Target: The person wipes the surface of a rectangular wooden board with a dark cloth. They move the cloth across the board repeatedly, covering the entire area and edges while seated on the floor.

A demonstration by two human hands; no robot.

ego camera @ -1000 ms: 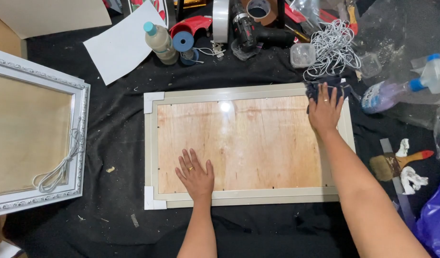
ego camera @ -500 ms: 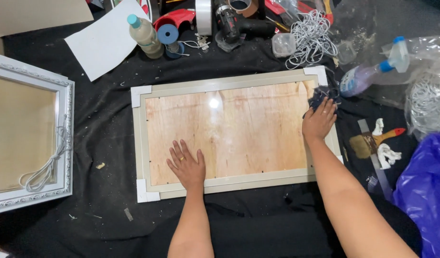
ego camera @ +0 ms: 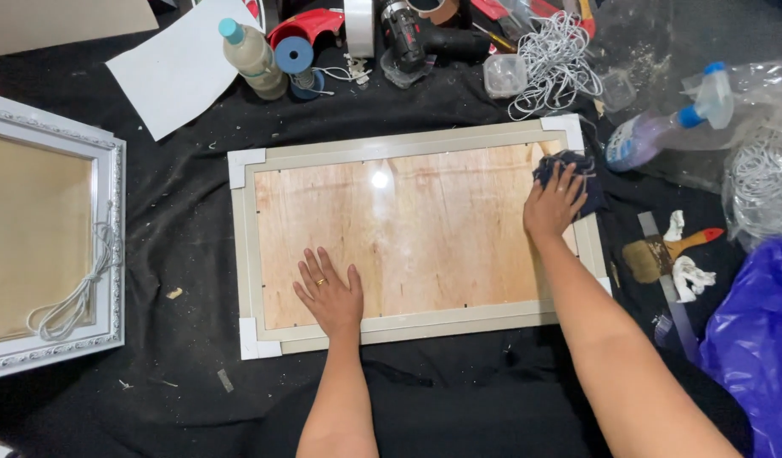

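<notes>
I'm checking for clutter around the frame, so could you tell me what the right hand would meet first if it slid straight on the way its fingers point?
The right hand points up and right; beyond its dark cloth, probably the frame's corner.

The left hand (ego camera: 330,293) lay flat, palm down, fingers spread and pointing away from the body, a ring on one finger. Its forearm ran straight up from the bottom edge. The right hand (ego camera: 554,206) reached farther out, palm down, fingers slightly curled and pressing. The right forearm stretched diagonally from the lower right, bare and nearly straight.
</notes>
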